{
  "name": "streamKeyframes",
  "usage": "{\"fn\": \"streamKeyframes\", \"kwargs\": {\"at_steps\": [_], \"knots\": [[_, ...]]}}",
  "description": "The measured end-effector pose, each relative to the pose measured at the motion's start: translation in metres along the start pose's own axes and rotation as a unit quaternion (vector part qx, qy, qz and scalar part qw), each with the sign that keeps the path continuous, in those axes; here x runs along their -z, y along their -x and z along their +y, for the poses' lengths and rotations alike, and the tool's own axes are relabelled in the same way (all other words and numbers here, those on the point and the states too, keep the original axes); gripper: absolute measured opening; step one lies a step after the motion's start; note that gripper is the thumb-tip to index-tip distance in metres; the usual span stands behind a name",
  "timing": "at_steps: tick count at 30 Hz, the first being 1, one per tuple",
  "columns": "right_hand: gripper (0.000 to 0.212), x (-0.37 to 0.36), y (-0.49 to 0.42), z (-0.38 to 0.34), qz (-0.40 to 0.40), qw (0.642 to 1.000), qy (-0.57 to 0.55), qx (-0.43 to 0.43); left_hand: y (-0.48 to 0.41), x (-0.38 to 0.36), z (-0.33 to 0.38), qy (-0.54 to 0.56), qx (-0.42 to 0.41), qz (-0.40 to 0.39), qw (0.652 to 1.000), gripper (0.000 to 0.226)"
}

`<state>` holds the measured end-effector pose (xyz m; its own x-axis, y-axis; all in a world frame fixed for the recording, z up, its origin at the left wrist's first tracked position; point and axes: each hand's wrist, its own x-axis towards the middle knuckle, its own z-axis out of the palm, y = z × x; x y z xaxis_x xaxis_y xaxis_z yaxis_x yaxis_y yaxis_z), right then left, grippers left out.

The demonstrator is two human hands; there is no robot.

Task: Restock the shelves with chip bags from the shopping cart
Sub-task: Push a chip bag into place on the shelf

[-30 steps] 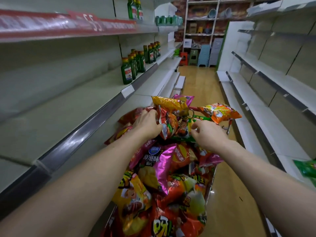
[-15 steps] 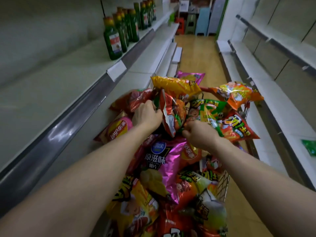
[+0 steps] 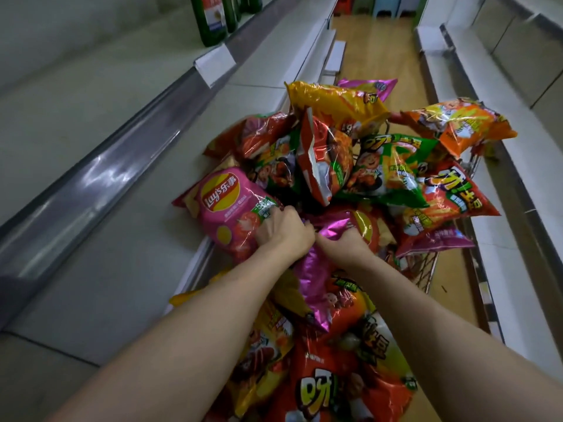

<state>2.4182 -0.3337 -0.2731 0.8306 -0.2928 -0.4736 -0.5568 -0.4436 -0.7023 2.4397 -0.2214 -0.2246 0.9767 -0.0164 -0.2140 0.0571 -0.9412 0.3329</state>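
A shopping cart (image 3: 423, 269) in the aisle is heaped with several bright chip bags. A shiny purple bag (image 3: 316, 269) lies in the middle of the heap. My left hand (image 3: 281, 231) and my right hand (image 3: 344, 243) meet on its top edge, and both are closed on the foil. A pink Lay's bag (image 3: 228, 205) lies against my left hand, overhanging the left shelf. An upright red bag (image 3: 323, 159) and a green-orange bag (image 3: 393, 172) sit just beyond my hands. The cart's basket is mostly hidden under bags.
Grey shelves (image 3: 128, 166) run along the left, with green bottles (image 3: 213, 16) at the top and a white price tag (image 3: 214, 63) on the rail. White shelves (image 3: 487, 86) line the right side. The wooden aisle floor (image 3: 374, 53) stretches ahead.
The view tilted further down. Both hands drew back from the upright red bag toward me and closed on the purple bag's top edge. The pink Lay's bag now lies uncovered.
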Motion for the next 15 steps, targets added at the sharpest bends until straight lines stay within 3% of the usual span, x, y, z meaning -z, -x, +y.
{"fn": "streamKeyframes", "kwargs": {"at_steps": [2, 3, 7, 11, 15], "knots": [[0.142, -0.022, -0.017, 0.029, -0.023, 0.995, -0.095, -0.015, 0.002, -0.006, -0.003, 0.025, -0.001, 0.0, 1.0, 0.044], [0.144, -0.033, -0.02, 0.039, -0.034, 0.991, -0.131, -0.018, 0.002, -0.008, -0.005, 0.04, -0.001, 0.004, 0.999, 0.046], [0.121, -0.051, -0.022, 0.047, -0.007, 0.979, -0.202, 0.012, 0.0, -0.014, -0.01, 0.079, 0.0, 0.012, 0.997, 0.049], [0.115, -0.021, 0.002, 0.03, 0.017, 0.977, -0.213, 0.027, -0.002, -0.013, -0.012, 0.141, 0.017, 0.004, 0.99, 0.048], [0.068, 0.028, 0.038, 0.02, 0.027, 0.967, -0.253, 0.003, 0.006, -0.017, -0.013, 0.224, 0.046, -0.037, 0.973, 0.053]]}}
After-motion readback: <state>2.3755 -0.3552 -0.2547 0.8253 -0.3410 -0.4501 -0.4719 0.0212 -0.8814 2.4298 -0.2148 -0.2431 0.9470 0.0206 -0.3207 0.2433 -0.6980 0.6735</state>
